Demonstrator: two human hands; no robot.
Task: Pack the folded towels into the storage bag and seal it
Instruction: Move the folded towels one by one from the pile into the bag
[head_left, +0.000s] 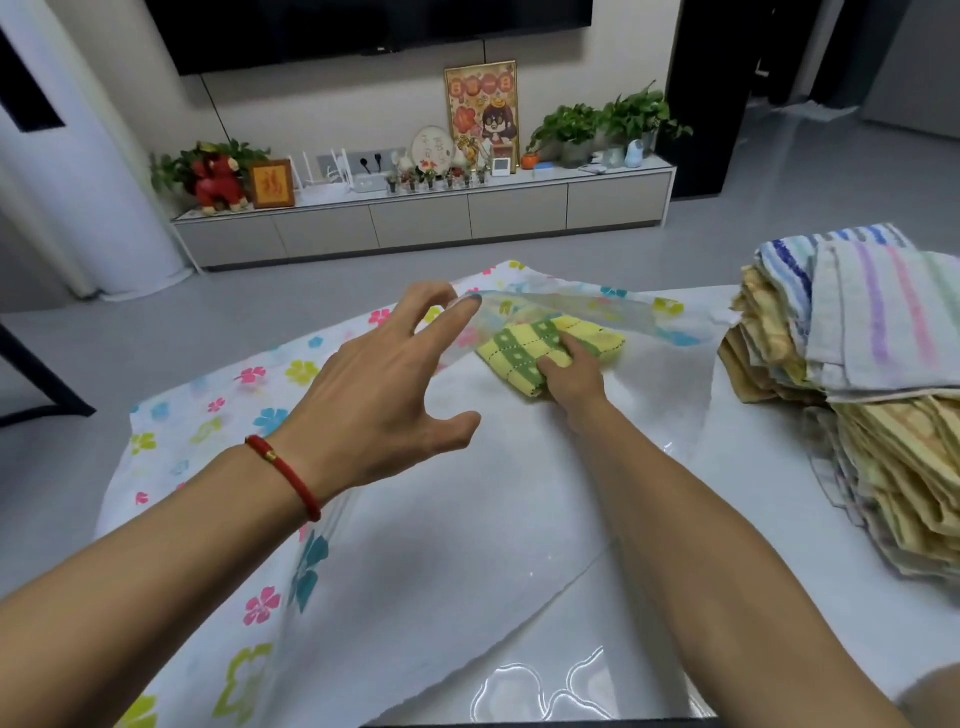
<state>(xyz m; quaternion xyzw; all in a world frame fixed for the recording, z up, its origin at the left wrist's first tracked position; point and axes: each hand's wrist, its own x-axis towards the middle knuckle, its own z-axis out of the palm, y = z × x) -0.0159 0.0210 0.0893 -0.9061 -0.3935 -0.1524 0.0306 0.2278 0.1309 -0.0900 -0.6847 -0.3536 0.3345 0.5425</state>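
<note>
Storage bag (395, 561) lies flat on the surface (753, 519), mouth at the far end. Left hand (374, 395): fingers spread, nearly straight, tips propping up the clear top flap (561, 306); no pinch seen. Right hand (569, 371): fingers laid over the yellow-green towel (524, 345), thumb hidden, so grip or mere press unclear. Towel sits just inside the mouth. Advice: hold flap high, slide towel deep and square. Towel stack (857, 364) waits at right.

On the white bench (753, 467), the left hand (384, 384), fingers spread, lifts the clear top layer of the flower-printed storage bag (234, 405) with its fingertips (465, 305) while the right hand (569, 376) lies on a folded yellow-and-green towel (524, 345) inside the opening, a stack of folded towels (857, 364) standing to the right.
</note>
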